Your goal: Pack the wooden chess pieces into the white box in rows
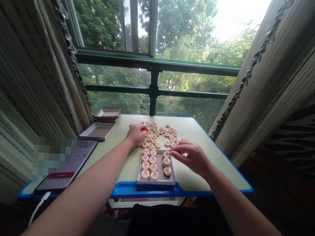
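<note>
A shallow open box [156, 182] stands near the table's front edge. On its left side are two columns of round Chinese chess pieces with red characters, among them a red-marked piece [154, 175]. Black-marked pieces line its right side, such as a black-marked piece [167, 171]. My right hand [194, 156] is closed, thumb and finger pinching at a Chinese chess piece [166, 155] in the box's far right corner. Beyond the box, my left hand [136, 134] has its fingers curled down among loose pieces [150, 146]; what they hold is hidden.
The pale table [199, 134] has a raised blue rim. At left stand an empty box lid [99, 131] and several stacked trays [108, 113]. A tablet [63, 172] with a white charging cable [38, 207] lies at front left. A window railing [154, 85] is behind the table.
</note>
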Motion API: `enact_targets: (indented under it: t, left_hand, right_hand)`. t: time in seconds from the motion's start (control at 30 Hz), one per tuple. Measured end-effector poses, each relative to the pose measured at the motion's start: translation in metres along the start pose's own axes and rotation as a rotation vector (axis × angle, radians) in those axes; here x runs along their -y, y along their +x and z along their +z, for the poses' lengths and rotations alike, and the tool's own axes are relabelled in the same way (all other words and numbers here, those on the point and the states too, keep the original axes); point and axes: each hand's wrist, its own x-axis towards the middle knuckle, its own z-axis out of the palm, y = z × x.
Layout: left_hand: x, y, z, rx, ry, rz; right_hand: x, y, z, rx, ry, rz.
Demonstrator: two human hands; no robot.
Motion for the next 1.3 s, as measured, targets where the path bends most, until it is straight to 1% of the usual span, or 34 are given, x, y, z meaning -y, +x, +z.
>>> enact_targets:
  t: [0.1, 0.17, 0.2, 0.3, 0.4, 0.5, 0.57, 0.7, 0.87, 1.0, 1.1, 1.2, 1.3]
  left_hand:
    - [0.002, 0.002, 0.000, 0.002, 0.083, 0.084]
    - [0.003, 0.003, 0.000, -0.005, 0.110, 0.103]
    - [0.003, 0.004, -0.001, -0.008, 0.118, 0.105]
    - [0.003, 0.003, -0.001, 0.007, 0.129, 0.129]
    - [0.001, 0.004, 0.000, 0.032, 0.132, 0.172]
    - [0.000, 0.005, 0.000, 0.020, 0.134, 0.154]
    - [0.001, 0.006, 0.000, 0.019, 0.133, 0.139]
    - [-0.001, 0.006, -0.001, 0.054, 0.117, 0.150]
    - [-0.006, 0.005, -0.001, 0.076, 0.115, 0.188]
    - [-0.005, 0.004, 0.000, 0.100, 0.125, 0.183]
    - [-0.004, 0.005, 0.001, 0.128, 0.138, 0.196]
    - [-0.003, 0.005, 0.002, 0.134, 0.153, 0.200]
    - [-0.004, 0.004, 0.003, 0.130, 0.151, 0.203]
  right_hand:
    - [-0.029, 0.033, 0.005, 0.041, -0.138, 0.106]
    - [-0.047, 0.050, 0.014, 0.147, -0.237, 0.152]
    - [-0.054, 0.055, 0.019, 0.214, -0.278, 0.166]
    - [-0.066, 0.062, 0.031, 0.240, -0.332, 0.215]
    - [-0.071, 0.065, 0.039, 0.282, -0.371, 0.234]
    - [-0.073, 0.073, 0.046, 0.391, -0.405, 0.224]
    - [-0.075, 0.077, 0.051, 0.428, -0.405, 0.233]
    - [-0.076, 0.079, 0.056, 0.409, -0.380, 0.241]
    - [-0.078, 0.077, 0.056, 0.435, -0.309, 0.167]
    - [-0.083, 0.077, 0.056, 0.435, -0.233, 0.151]
    - [-0.085, 0.077, 0.055, 0.423, -0.208, 0.192]
    - [-0.080, 0.078, 0.050, 0.402, -0.232, 0.259]
    - [-0.072, 0.080, 0.043, 0.462, -0.244, 0.264]
